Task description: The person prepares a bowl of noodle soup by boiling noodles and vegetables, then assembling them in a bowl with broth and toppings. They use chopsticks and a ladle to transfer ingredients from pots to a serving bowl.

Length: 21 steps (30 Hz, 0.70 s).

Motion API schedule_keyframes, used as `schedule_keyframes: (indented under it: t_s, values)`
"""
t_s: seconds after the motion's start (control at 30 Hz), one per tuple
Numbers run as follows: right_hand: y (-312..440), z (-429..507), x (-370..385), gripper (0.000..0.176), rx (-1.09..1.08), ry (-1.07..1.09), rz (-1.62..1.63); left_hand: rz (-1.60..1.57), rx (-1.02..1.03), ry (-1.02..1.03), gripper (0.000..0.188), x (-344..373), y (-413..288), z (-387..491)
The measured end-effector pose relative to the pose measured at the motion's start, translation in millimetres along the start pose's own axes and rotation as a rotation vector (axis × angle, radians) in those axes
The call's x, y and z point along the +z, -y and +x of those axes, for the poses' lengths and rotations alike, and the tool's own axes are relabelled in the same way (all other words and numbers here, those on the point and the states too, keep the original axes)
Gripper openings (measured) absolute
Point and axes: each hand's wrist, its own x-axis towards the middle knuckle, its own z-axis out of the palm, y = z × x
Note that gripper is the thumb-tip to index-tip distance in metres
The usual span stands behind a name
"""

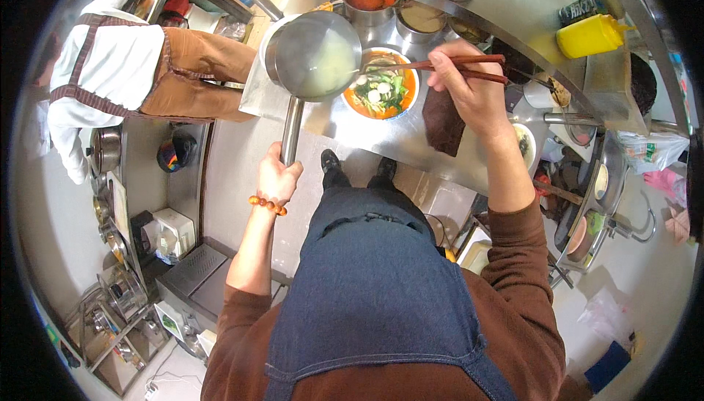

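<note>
My left hand (278,174) grips the metal handle of a saucepan (316,55), tilted over the steel counter (357,134). Some pale, cloudy liquid shows inside the pan. Between the fingers of my right hand (468,90) is a pair of reddish-brown chopsticks (476,61), their tips reaching left to the pan's rim. Just right of the pan stands a white bowl (383,119) of orange-red soup, topped with green leaves, pale round slices and dark strips. The chopsticks pass above this bowl. A dark brown cloth (443,123) lies on the counter below my right hand.
Behind the bowl stand metal pots, one with red sauce (369,2), another with beige liquid (421,19). On the upper shelf is a yellow squeeze bottle (591,36). A co-worker (121,65) in a striped apron stands at the left. A sink with a tap (632,229) is at right.
</note>
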Motion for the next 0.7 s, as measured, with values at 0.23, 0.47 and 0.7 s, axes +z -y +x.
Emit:
schedule_keyframes:
  t_s: [0.23, 0.47, 0.7]
  values:
    - [10.7, 36.9, 55.1, 0.011, -0.233, 0.298, -0.124, -0.027, -0.020, 0.006, 0.024, 6.4, -4.3, -7.3]
    - [21.1, 29.5, -0.2, 0.006, -0.372, 0.369, -0.149, 0.001, 0.046, -0.018, 0.026, 16.1, 1.5, -4.6]
    - [-31.2, -2.5, -17.9, 0.006, 0.014, 0.175, -0.014, -0.198, -0.120, 0.001, 0.031, 14.5, -10.6, -21.2]
